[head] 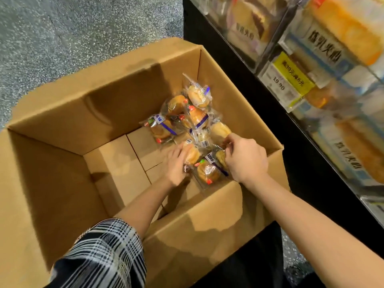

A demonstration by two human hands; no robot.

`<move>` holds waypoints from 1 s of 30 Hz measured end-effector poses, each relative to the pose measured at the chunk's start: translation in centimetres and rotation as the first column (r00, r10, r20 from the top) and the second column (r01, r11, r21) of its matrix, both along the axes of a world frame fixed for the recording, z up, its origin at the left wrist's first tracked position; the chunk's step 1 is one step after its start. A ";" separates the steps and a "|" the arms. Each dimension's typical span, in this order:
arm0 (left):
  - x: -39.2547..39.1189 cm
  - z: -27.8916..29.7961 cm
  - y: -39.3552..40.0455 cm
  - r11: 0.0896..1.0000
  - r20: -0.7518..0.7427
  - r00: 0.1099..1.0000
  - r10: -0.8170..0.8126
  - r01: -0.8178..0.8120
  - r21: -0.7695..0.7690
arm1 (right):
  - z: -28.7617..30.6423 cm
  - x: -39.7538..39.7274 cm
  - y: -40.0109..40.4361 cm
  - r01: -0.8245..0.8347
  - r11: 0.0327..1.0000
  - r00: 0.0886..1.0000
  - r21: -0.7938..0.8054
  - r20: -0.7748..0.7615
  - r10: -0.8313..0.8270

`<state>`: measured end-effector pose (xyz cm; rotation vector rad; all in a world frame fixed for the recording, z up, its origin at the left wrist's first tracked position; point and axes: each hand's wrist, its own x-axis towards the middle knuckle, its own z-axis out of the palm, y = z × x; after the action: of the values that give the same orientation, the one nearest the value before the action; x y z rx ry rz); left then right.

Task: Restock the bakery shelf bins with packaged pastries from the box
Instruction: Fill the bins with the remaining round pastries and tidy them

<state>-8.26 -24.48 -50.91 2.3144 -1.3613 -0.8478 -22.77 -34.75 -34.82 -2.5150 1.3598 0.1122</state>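
Box (116,84) is the landmark: big open cardboard carton on a speckled grey floor (62,28), flaps folded out. Inside, most of the bottom is bare cardboard; the pastries (182,117) sit in a loose heap in the box's far-right corner, clear wrappers w/ blue stripes and red/green marks, buns showing through. Packs overlap each other, some tilted vs. the box wall.

Both hands are down in the box at the near end of the heap. Left hand (176,165) has fingers curled round a pack (192,153), barcode label just above the knuckles; somewhat blurred. Right hand (245,156) is next to it, thumb and fingertips pinched together on wrapper film at the edge of a pack; exactly which pack can't be told, the hand covers it. Between the two hands lies another pack (208,171), flat on the box bottom, touching the near-right wall.

A plaid sleeve (104,254) covers the left upper arm, over the box's near rim. The near-right flap (207,215) stands up under the right forearm.

Right of the box, just beside it: dark shelf (270,121) w/ clear bins (324,129) holding wrapped cakes. A yellow price tag (291,75) is on a bin front, reading 19.90.
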 end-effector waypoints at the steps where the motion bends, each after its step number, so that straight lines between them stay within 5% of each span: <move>1: 0.0 -0.2 -0.2 0.999 0.018 1.000 0.020 -0.019 -0.028 | 0.0 0.0 0.0 0.005 1.000 1.000 0.004 -0.010 -0.005; 3: 0.2 -0.5 -0.3 0.994 -0.012 0.997 0.077 -0.078 -0.078 | 0.0 0.1 0.0 0.017 1.000 1.000 0.015 -0.011 -0.017; 5: 0.7 -0.2 -0.3 0.969 -0.235 0.955 0.181 -0.214 -0.120 | 0.0 0.1 0.0 0.034 0.999 0.999 0.017 0.017 -0.034; 7: 1.2 0.8 0.1 0.927 -0.502 0.823 0.266 -0.361 -0.102 | 0.0 0.2 0.1 0.054 0.998 0.997 0.018 0.053 -0.055; 10: 2.0 2.0 1.2 0.877 -0.680 0.640 0.358 -0.480 0.010 | 0.1 0.1 0.2 0.085 0.996 0.993 0.017 0.083 -0.086; 15: 3.1 5.6 2.6 0.840 -0.740 0.581 0.339 -0.541 -0.040 | 0.2 -0.1 0.0 -0.002 0.998 0.996 0.061 0.092 -0.004; 19: 3.2 9.4 2.9 0.870 -0.790 0.581 0.196 -0.475 -0.134 | 1.1 -0.3 -0.5 -0.168 0.946 0.985 0.278 0.022 0.168; 25: 0.9 11.5 1.3 0.927 -0.814 0.578 0.050 -0.331 -0.178 | 1.0 -0.7 -1.0 -0.110 0.855 0.989 0.507 0.146 0.041; 28: 0.6 10.8 0.7 0.910 -0.860 0.503 0.089 -0.393 -0.135 | 0.6 -0.6 -0.4 0.032 0.907 0.976 0.420 0.182 -0.119; 30: 0.9 9.7 0.3 0.877 -0.870 0.442 0.218 -0.481 -0.025 | 0.1 -0.8 0.4 0.186 0.969 0.945 0.160 0.242 -0.221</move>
<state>-7.33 -24.13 -41.19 1.4582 -0.4580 -1.2940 -23.59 -34.33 -34.69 -2.1740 1.4403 -0.1560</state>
